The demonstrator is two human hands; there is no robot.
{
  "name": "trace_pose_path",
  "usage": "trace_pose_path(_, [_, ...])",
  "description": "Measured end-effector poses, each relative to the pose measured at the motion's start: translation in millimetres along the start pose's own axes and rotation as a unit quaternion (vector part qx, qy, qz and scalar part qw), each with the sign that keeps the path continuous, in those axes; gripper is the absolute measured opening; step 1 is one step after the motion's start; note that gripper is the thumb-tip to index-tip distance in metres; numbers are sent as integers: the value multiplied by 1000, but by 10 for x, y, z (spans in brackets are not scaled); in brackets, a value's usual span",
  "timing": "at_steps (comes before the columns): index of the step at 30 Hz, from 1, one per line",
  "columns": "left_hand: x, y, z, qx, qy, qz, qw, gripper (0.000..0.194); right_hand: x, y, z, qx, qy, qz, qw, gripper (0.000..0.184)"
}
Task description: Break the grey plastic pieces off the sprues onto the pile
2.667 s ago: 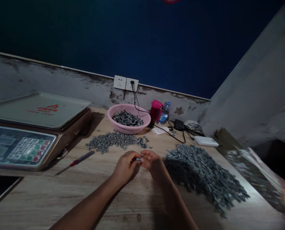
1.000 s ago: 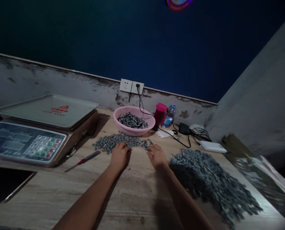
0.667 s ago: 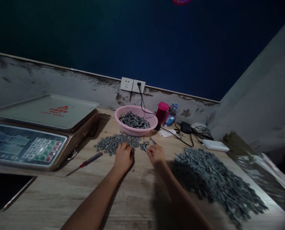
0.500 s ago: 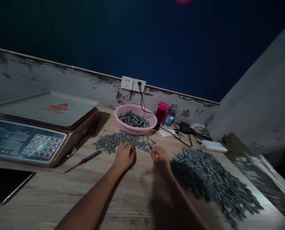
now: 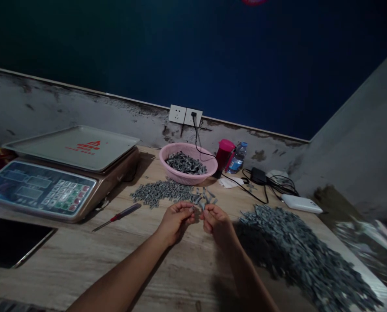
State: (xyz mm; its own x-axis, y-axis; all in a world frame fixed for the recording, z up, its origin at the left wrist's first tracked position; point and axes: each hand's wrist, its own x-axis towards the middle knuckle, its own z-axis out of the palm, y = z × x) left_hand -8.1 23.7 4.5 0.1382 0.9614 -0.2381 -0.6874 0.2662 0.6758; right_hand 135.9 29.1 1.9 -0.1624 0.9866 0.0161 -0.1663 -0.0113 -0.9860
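My left hand (image 5: 178, 220) is closed in a pinch, thumb against the fingers; whatever lies in it is too small to make out. Close by on the right, my right hand (image 5: 215, 219) pinches what looks like a small grey strip (image 5: 203, 206) between thumb and forefinger. The fingertips of both hands nearly meet just above the table. Several loose grey strips (image 5: 210, 195) lie right behind them. A heap of small grey pieces (image 5: 157, 192) spreads beyond my left hand. To the right of my right arm sits a large pile of grey strips (image 5: 297, 242).
A pink basket (image 5: 188, 178) with grey strips stands behind the hands. Left are a weighing scale (image 5: 66, 186), a screwdriver (image 5: 117, 216) and a black tablet (image 5: 14, 242). At the back are a red cup (image 5: 224, 156), a water bottle (image 5: 238, 158), cables (image 5: 276, 184) and a white box (image 5: 301, 203).
My left hand has moved right, away from the heap of small pieces, toward my right hand. The gap between the hands has closed. The view has shifted slightly.
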Motion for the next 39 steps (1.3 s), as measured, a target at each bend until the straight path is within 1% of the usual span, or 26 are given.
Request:
trace_pose_path(3, [-9,12,12,-41,5,-11,999,12,-14,-19,8,-6,5,4,1000,28])
trace_pose_path(5, [-11,21,13,-62,4,-16,998,10,-35,-49,21,2,-5,4,1000,27])
trace_pose_path(10, [-7,35,1,-93,-26,-26,995,9,-104,-141,63,23,-27,1,999,24])
trace_pose_path(16, [-35,39,15,-82,-52,-19,995,9,-110,-175,72,20,-21,19,999,27])
trace_pose_path(22, [-90,41,61,-54,-81,-15,995,19,-116,-171,106,64,-29,16,997,26])
trace_pose_path(25, [-97,34,63,-20,-67,0,998,25,-95,-135,81,75,-23,1,997,24])
trace_pose_path(28, [-85,29,51,-8,-39,12,999,29,-73,-101,14,38,-14,-6,999,19])
trace_pose_path(31, [-61,31,36,-7,-9,12,1000,28,-74,-119,-46,4,-2,-3,1000,15])
trace_pose_path(33, [-45,32,30,-8,7,9,1000,24,-86,-166,-59,32,6,-5,999,13])
trace_pose_path(36, [-30,32,24,-20,17,-8,1000,19,-104,-241,-41,102,12,-2,995,20])
trace_pose_path(39, [-36,36,15,-35,11,-20,999,13,-110,-260,-15,127,11,5,992,31])
